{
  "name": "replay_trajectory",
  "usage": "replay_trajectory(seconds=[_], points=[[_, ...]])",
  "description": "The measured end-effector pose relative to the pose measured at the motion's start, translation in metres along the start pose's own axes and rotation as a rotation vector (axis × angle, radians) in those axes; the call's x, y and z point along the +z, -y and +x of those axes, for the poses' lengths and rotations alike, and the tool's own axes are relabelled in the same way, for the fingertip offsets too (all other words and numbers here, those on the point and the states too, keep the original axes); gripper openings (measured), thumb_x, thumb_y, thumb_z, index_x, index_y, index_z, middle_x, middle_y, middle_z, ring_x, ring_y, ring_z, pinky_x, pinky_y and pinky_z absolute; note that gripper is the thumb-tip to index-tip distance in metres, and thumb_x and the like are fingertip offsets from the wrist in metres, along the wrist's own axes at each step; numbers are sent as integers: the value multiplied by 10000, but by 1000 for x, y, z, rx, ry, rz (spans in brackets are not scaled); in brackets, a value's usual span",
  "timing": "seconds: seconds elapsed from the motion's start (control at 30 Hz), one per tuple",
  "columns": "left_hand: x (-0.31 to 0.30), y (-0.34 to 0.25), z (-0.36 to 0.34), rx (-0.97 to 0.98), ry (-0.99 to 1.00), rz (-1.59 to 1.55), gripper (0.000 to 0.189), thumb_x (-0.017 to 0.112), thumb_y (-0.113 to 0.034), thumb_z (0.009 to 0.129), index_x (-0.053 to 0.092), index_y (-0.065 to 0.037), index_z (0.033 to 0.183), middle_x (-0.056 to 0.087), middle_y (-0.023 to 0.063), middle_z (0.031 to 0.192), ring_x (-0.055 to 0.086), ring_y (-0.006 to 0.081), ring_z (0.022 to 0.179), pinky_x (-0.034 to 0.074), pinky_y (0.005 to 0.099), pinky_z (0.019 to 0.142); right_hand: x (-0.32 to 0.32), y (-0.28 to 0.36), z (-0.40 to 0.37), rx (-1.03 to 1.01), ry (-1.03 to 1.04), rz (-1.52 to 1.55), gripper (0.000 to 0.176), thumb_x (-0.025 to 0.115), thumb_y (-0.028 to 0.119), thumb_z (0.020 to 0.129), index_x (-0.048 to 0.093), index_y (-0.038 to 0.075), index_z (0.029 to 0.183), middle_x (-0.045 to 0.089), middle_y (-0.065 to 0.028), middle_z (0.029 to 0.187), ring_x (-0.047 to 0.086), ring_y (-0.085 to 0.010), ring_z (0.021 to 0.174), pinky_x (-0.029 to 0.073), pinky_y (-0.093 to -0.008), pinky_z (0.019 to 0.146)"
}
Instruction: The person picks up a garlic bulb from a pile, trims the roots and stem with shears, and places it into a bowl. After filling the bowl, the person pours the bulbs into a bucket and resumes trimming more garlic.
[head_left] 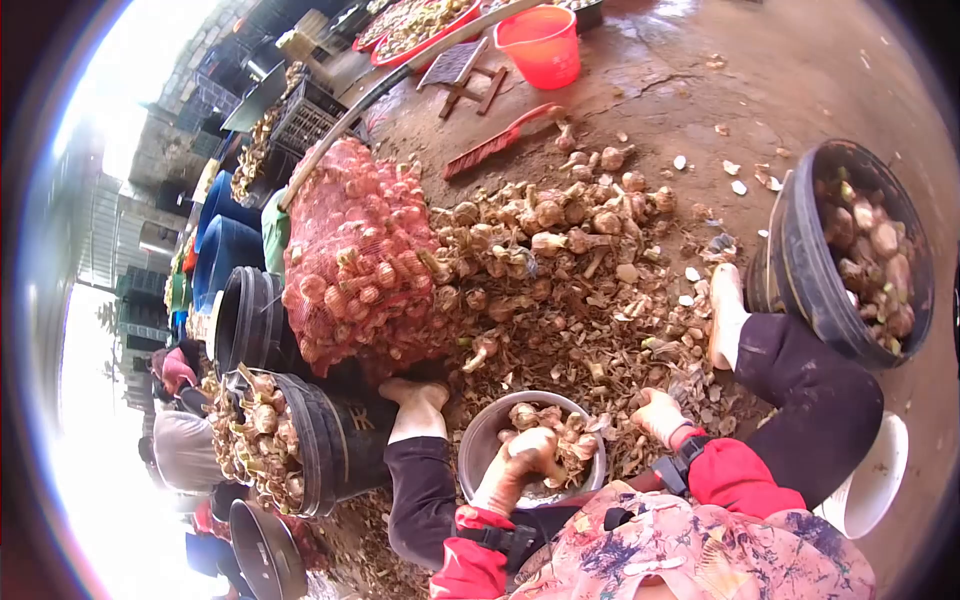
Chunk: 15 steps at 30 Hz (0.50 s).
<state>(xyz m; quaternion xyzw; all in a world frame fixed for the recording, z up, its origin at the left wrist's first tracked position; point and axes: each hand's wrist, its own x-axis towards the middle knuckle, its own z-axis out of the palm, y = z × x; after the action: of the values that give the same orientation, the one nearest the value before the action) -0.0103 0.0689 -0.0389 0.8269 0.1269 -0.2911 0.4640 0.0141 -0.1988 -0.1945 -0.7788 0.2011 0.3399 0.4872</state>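
My left hand is inside a grey bowl, its fingers closed round a brown, garlic-like bulb. More bulbs with stems and roots lie in the bowl, between my legs. To the right of the bowl, my right hand is low over dry peelings, fingers curled. Whatever it may hold is hidden. Beyond the bowl, a heap of loose bulbs spreads on the floor, beside a full red mesh sack.
A black bucket of bulbs stands right, with a white container near my knee. At left are another black bucket, a metal basin and a person. Ahead lie a red brush, a folding stool and a red bucket.
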Motion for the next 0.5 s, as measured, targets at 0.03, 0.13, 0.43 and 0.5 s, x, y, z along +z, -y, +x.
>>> replay_trajectory(seconds=[0.03, 0.13, 0.43, 0.5], points=[[-7, 33, -5, -139, -83, -510, 571, 760, -303, 748, 583, 21, 1184, 643, 132, 1063, 614, 229, 999, 458, 336, 909, 4, 2, 2, -1, 11, -9, 390, 744, 174, 691, 643, 36, 1041, 698, -89, 948, 631, -158, 847, 504, -306, 776], [-45, -10, 31, -176, -281, -164, 530, 724, -327, 775, 602, -35, 1201, 608, 201, 1186, 586, 295, 1111, 454, 383, 935, 2, 32, -10, -10, 62, 186, 416, 742, 136, 693, 603, -16, 1055, 672, -66, 941, 598, -139, 850, 487, -287, 756], [-89, 61, 224, -388, -428, 467, 567, 681, -396, 824, 538, -45, 1246, 687, 179, 968, 662, 323, 805, 520, 406, 769, 6, 52, -10, -49, 146, 430, 238, 708, 28, 778, 633, 51, 1002, 627, 14, 802, 541, -72, 677, 451, -238, 604], [-77, 55, 198, -332, -204, -369, 439, 678, -283, 877, 560, -39, 1221, 667, 66, 851, 605, 132, 627, 476, 275, 555, 7, 65, -11, -65, 139, 577, 314, 736, 63, 786, 638, 83, 1084, 617, 23, 778, 523, -64, 619, 441, -230, 564]])
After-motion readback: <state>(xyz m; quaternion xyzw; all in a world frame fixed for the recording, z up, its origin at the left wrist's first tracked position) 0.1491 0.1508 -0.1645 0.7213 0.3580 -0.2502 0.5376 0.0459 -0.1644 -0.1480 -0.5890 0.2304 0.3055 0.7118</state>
